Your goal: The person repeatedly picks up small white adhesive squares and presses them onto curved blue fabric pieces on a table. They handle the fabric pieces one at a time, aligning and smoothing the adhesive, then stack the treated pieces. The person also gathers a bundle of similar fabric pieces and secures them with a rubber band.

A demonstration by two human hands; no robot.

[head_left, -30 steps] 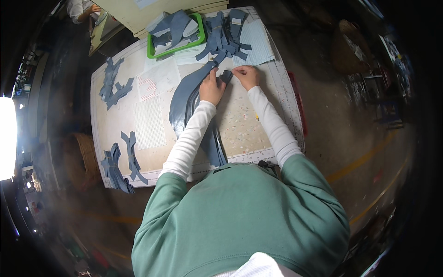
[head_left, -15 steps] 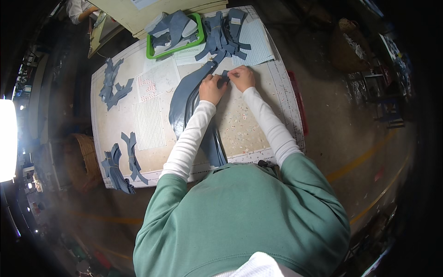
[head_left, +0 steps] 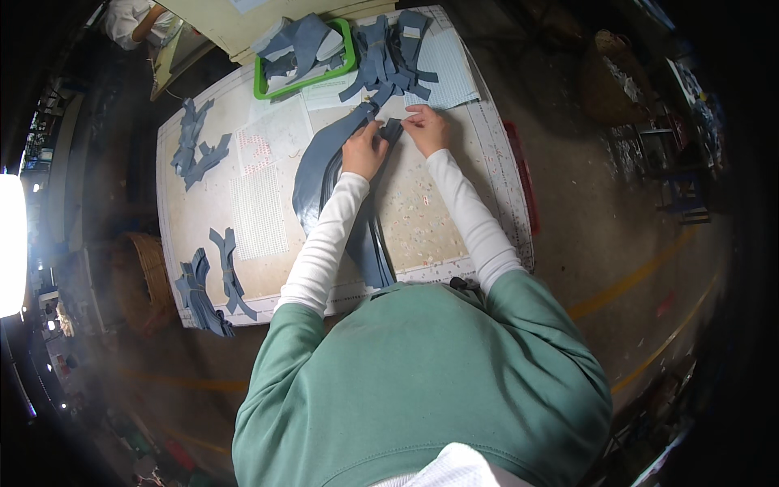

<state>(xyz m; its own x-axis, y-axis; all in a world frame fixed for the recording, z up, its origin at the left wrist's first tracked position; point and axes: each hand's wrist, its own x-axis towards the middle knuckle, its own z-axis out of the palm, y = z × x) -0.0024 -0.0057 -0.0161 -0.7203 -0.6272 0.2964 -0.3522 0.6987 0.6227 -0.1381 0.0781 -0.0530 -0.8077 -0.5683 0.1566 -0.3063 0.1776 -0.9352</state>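
A bundle of long blue-grey strips (head_left: 315, 173), leather-like and slightly shiny, lies curved along the middle of the table and runs toward me. My left hand (head_left: 365, 152) is closed over its upper part, fingers curled and the thumb on the right side. Just right of it the dark end of a strip (head_left: 394, 127) sticks out. My right hand (head_left: 428, 131) is beside that end, thumb and forefinger pinched together; whatever is between the fingertips is too small to make out. Its other fingers are loosely bent.
Behind my hands lie tied blue-grey strips (head_left: 381, 61) and a green-rimmed basket (head_left: 256, 81) of similar pieces. More bundles (head_left: 195, 150) are at left, near paper sheets (head_left: 260, 213). Scraps dot the tabletop (head_left: 414, 231). A person's arm (head_left: 146, 24) shows at far left.
My left hand has drawn slightly back and left along the strips. The right hand has risen a little and its fingers have spread more. The whole view has shifted slightly.
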